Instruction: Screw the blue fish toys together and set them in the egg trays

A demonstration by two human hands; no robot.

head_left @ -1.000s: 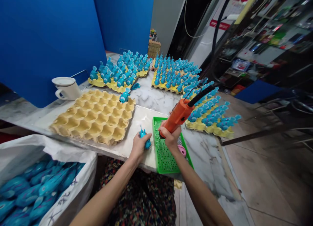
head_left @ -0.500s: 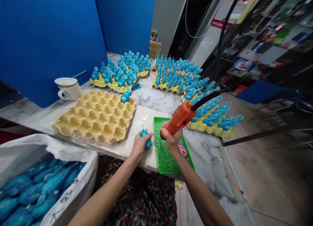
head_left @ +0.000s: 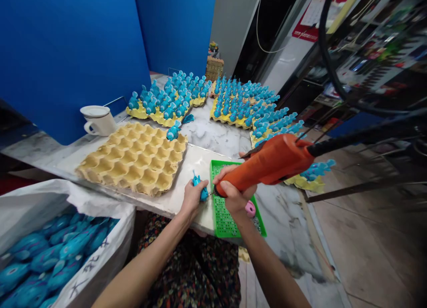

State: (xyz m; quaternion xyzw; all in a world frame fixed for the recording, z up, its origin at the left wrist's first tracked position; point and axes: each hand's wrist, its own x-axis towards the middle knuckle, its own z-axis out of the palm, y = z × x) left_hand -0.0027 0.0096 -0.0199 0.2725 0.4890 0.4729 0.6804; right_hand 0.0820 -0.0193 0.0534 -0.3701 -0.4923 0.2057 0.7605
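My left hand [head_left: 191,198] is closed around a small blue plastic toy figure [head_left: 203,193] above the white board on the table. My right hand [head_left: 236,200] grips an orange electric screwdriver [head_left: 270,161], tilted so that its thin bit points left. The bit's tip is at the right side of the toy; whether it sits in a screw is too small to tell. Under my right hand lies a green perforated basket [head_left: 224,221] with small metal pieces and a pink round piece [head_left: 250,209] in it.
A yellow egg tray [head_left: 133,159] with one blue figure [head_left: 173,132] at its far corner lies left. Behind and to the right stand trays full of blue figures [head_left: 230,108]. A lidded mug [head_left: 99,121] stands far left. A white sack [head_left: 116,219] of blue parts is below.
My right hand has swung the screwdriver from steep to flatter, its cable end moving right and its bit reaching the toy. My left hand has stayed nearly in place with the toy.
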